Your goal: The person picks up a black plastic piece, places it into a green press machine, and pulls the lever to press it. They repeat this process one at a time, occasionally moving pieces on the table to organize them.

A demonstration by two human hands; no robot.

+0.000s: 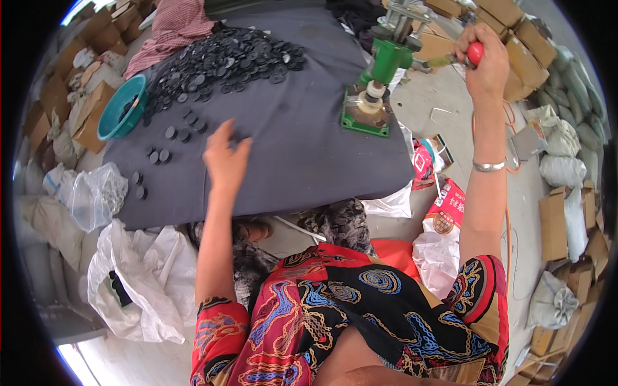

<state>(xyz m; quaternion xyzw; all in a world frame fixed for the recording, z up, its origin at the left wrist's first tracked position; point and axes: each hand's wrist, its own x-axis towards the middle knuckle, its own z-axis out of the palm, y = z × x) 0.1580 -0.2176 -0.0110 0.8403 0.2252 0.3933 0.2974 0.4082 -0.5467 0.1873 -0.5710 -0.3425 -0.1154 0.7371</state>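
- Right hand closed around red knob of the green press lever, raised.
- Left hand open, fingers spread over the grey cloth, holding nothing I can make out.
- Loose black discs lie just left of it; big pile further up.
- Best pinch one disc cleanly, keep lever up till seated.

One green press, one teal bowl, black discs seemingly hundreds.
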